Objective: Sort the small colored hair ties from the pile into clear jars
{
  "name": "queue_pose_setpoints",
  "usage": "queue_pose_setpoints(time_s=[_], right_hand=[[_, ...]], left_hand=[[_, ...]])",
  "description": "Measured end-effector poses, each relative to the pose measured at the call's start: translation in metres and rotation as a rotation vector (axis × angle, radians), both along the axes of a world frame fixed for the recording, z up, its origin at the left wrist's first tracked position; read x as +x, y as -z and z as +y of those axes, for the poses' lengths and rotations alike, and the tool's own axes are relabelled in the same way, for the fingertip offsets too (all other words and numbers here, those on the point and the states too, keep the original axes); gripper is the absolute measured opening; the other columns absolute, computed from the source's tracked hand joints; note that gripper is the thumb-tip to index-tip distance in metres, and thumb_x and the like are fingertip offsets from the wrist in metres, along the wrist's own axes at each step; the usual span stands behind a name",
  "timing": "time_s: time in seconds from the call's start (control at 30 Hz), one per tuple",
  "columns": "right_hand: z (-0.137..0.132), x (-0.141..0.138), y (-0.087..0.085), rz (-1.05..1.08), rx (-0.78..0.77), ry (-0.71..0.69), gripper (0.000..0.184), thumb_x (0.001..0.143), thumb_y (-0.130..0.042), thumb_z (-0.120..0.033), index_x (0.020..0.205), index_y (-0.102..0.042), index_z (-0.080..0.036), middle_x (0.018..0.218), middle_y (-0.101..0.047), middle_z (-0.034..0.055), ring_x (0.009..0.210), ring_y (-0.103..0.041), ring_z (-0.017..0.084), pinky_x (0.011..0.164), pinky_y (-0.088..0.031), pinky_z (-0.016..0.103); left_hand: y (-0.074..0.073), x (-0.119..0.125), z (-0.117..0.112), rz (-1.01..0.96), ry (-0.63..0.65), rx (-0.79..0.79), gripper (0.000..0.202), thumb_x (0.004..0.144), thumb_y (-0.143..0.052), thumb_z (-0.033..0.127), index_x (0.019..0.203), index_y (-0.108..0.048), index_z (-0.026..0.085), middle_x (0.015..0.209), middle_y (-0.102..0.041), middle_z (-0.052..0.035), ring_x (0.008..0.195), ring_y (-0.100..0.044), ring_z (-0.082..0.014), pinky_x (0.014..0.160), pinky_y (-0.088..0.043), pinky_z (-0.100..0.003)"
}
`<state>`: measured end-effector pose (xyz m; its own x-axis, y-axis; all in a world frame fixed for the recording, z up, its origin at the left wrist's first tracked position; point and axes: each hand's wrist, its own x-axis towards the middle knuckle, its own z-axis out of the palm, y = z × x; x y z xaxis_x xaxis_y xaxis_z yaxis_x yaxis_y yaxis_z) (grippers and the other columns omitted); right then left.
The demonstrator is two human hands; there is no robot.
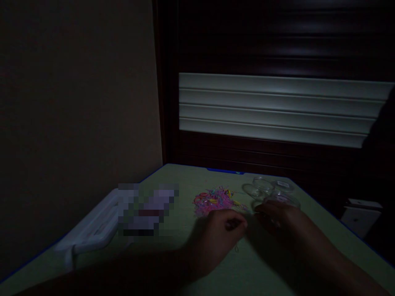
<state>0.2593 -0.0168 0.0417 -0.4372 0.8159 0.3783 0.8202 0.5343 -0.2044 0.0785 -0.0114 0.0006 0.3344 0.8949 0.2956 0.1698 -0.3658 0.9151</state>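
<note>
My left hand (220, 236) is over the near middle of the table, its thumb and fingertips pinched together. What the pinch holds, if anything, is too dark to make out. A small thin loop (237, 248) shows just below those fingertips. Close on the right, my right hand (279, 218) has its fingers curled together, and their contents cannot be seen. Just beyond the left hand lies a tangled pile of small colourful bands and pink shreds (217, 200). Round clear plastic containers (262, 186) sit behind the right hand, which partly covers the nearest one (286, 198).
On the left stands a white plastic rack-like object (89, 224) beside a pixelated patch. The pale green table (173, 255) has a blue edge. A white box (361, 216) is beyond its right side. A wall (80, 94) and dark slatted panel (271, 49) close off the back.
</note>
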Motion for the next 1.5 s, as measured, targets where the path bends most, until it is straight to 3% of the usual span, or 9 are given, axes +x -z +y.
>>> queue_pose_setpoints(time_s=[0.1,0.2,0.3,0.4,0.53,0.67,0.93,1.23,1.5], right_hand=[[-0.001,-0.001,-0.001,-0.038,-0.015,-0.020,0.022,0.081,-0.041,-0.014,0.079,-0.062,-0.020,0.074,-0.062,0.0037,0.064,-0.057,0.015,0.057,-0.039,0.025],[-0.004,-0.003,-0.004,-0.034,-0.034,-0.031,0.020,0.078,-0.043,-0.012,0.077,-0.062,-0.019,0.072,-0.061,0.0029,0.061,-0.056,0.014,0.056,-0.037,0.024],[-0.007,-0.004,-0.006,-0.022,-0.041,-0.030,0.019,0.076,-0.045,-0.010,0.074,-0.061,-0.019,0.072,-0.061,0.0021,0.061,-0.055,0.013,0.055,-0.036,0.023],[-0.009,-0.004,-0.006,-0.035,-0.046,-0.020,0.021,0.075,-0.043,-0.008,0.074,-0.061,-0.019,0.072,-0.061,0.0030,0.061,-0.055,0.013,0.054,-0.037,0.023],[-0.008,-0.002,-0.004,-0.035,-0.049,-0.024,0.024,0.077,-0.042,-0.010,0.081,-0.063,-0.019,0.074,-0.063,0.0045,0.063,-0.057,0.015,0.057,-0.039,0.025],[-0.006,-0.002,-0.004,-0.038,-0.062,-0.018,0.023,0.079,-0.042,-0.014,0.080,-0.064,-0.020,0.073,-0.063,0.0039,0.063,-0.057,0.015,0.057,-0.039,0.025],[-0.006,-0.004,-0.007,-0.029,-0.070,-0.025,0.025,0.075,-0.043,-0.010,0.081,-0.064,-0.020,0.075,-0.064,0.0038,0.064,-0.057,0.015,0.057,-0.038,0.025],[-0.009,-0.003,-0.005,-0.019,-0.060,-0.031,0.022,0.074,-0.044,-0.009,0.077,-0.063,-0.020,0.073,-0.063,0.0027,0.062,-0.056,0.013,0.055,-0.038,0.025],[-0.009,-0.003,-0.006,-0.039,-0.070,-0.007,0.020,0.076,-0.043,-0.013,0.075,-0.061,-0.022,0.073,-0.062,0.0015,0.062,-0.056,0.014,0.055,-0.036,0.025]], left_hand=[[-0.007,-0.008,0.008,0.138,-0.005,0.143,0.016,0.080,-0.051,0.021,0.081,-0.065,0.015,0.078,-0.067,-0.0030,0.073,-0.061,-0.0153,0.066,-0.046,-0.024],[-0.022,-0.023,0.020,0.442,-0.020,0.381,0.017,0.081,-0.049,0.018,0.077,-0.066,0.016,0.073,-0.065,-0.0019,0.067,-0.058,-0.0138,0.068,-0.043,-0.024],[-0.039,-0.041,0.031,0.738,-0.081,0.561,0.021,0.083,-0.044,0.015,0.081,-0.065,0.016,0.080,-0.063,-0.0043,0.077,-0.057,-0.0160,0.072,-0.040,-0.025],[-0.052,-0.058,0.043,0.967,-0.200,0.553,0.022,0.083,-0.043,0.014,0.080,-0.064,0.014,0.084,-0.063,-0.0071,0.080,-0.057,-0.0187,0.072,-0.039,-0.027],[-0.058,-0.076,0.058,1.026,-0.255,0.493,0.022,0.080,-0.045,0.014,0.070,-0.065,0.013,0.075,-0.064,-0.0094,0.071,-0.058,-0.0207,0.065,-0.039,-0.028],[-0.054,-0.085,0.067,1.035,-0.248,0.453,0.020,0.080,-0.047,0.016,0.077,-0.067,0.015,0.080,-0.066,-0.0079,0.074,-0.059,-0.0190,0.066,-0.040,-0.025],[-0.039,-0.079,0.066,1.057,-0.219,0.443,0.022,0.082,-0.047,0.022,0.081,-0.068,0.015,0.082,-0.066,-0.0092,0.077,-0.060,-0.0213,0.067,-0.041,-0.027],[-0.033,-0.082,0.072,1.072,-0.277,0.450,0.025,0.084,-0.044,0.024,0.077,-0.066,0.015,0.080,-0.064,-0.0094,0.075,-0.059,-0.0210,0.066,-0.041,-0.028],[-0.026,-0.085,0.081,1.035,-0.236,0.475,0.021,0.083,-0.047,0.022,0.078,-0.066,0.015,0.080,-0.064,-0.0080,0.075,-0.060,-0.0191,0.066,-0.041,-0.025]])
